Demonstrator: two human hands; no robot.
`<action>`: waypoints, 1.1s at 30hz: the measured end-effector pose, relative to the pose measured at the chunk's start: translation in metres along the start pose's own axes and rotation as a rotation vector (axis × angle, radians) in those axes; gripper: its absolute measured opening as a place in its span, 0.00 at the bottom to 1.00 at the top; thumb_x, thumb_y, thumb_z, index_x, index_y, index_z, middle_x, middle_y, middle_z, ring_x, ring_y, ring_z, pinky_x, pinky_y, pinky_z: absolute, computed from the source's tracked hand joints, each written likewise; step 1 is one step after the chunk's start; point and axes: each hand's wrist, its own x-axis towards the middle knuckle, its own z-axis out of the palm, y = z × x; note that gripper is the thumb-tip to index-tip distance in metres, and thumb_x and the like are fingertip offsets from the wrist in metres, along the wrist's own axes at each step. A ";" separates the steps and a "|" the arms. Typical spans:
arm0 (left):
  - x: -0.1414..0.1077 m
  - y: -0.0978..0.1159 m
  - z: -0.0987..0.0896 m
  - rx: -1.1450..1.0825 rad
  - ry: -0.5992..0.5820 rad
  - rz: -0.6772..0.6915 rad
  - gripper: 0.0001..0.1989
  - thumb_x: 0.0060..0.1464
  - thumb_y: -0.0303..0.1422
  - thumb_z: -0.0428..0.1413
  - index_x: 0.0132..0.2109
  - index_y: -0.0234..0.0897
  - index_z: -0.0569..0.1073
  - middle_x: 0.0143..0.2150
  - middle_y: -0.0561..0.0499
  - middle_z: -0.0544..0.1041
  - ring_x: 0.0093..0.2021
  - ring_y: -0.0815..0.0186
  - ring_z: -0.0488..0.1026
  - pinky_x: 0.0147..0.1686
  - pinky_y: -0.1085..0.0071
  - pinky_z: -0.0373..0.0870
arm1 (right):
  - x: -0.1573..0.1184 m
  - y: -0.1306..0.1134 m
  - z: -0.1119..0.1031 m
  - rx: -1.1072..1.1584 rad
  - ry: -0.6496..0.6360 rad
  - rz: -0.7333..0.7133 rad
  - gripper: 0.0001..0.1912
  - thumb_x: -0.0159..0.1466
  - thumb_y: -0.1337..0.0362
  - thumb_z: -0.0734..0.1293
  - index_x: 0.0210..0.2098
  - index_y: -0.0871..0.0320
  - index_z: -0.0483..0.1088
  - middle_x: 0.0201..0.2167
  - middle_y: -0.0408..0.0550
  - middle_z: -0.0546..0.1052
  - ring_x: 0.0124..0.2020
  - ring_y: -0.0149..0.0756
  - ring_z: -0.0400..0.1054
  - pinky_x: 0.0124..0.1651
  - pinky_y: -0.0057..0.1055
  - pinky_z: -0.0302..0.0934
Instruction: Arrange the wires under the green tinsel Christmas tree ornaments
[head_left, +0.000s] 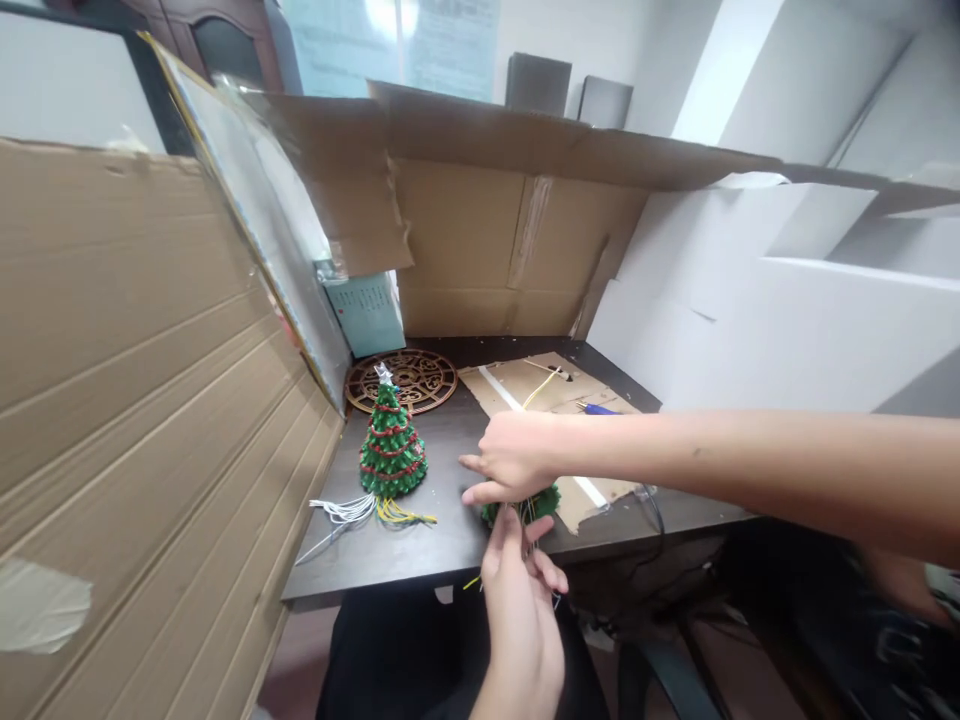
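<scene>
A small green Christmas tree ornament [393,445] with red garlands and a silver star stands upright on the desk. White wires [349,510] and yellow wires [401,514] spread from its base. A second green piece [544,502] lies mostly hidden behind my hands. My left hand [523,590], palm turned up at the desk's front edge, has its fingertips closed on thin wires [529,515] at that piece. Directly above it, my right hand [517,458] reaches across from the right, thumb and a finger stretched out and apart; its other fingers are hidden.
A cardboard sheet [540,375] lies on the desk [450,530], with a blue-handled tool [598,409] and a yellow wire [541,387] on it. Behind the tree are a round openwork mat [435,380] and a light-blue box [367,312]. Cardboard walls [465,240] enclose the desk.
</scene>
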 end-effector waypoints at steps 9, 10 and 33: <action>0.007 0.008 0.002 -0.036 0.001 0.048 0.28 0.39 0.48 0.73 0.36 0.32 0.72 0.26 0.56 0.72 0.15 0.81 0.56 0.14 0.80 0.54 | 0.003 -0.010 0.021 -0.033 0.087 0.007 0.37 0.74 0.41 0.53 0.48 0.68 0.78 0.30 0.62 0.82 0.34 0.51 0.78 0.33 0.36 0.57; 0.007 0.008 0.000 -0.023 -0.005 0.052 0.28 0.37 0.48 0.73 0.36 0.31 0.73 0.26 0.57 0.71 0.15 0.81 0.55 0.14 0.80 0.54 | 0.004 -0.010 0.023 -0.037 0.100 0.023 0.36 0.75 0.42 0.53 0.45 0.67 0.79 0.29 0.61 0.82 0.34 0.51 0.78 0.34 0.36 0.57; -0.026 -0.032 -0.078 0.566 -0.200 0.174 0.34 0.44 0.64 0.63 0.28 0.33 0.72 0.24 0.50 0.75 0.12 0.77 0.58 0.10 0.79 0.54 | -0.057 -0.135 0.115 1.050 0.820 0.902 0.09 0.67 0.57 0.68 0.33 0.55 0.74 0.29 0.42 0.76 0.30 0.36 0.70 0.34 0.30 0.57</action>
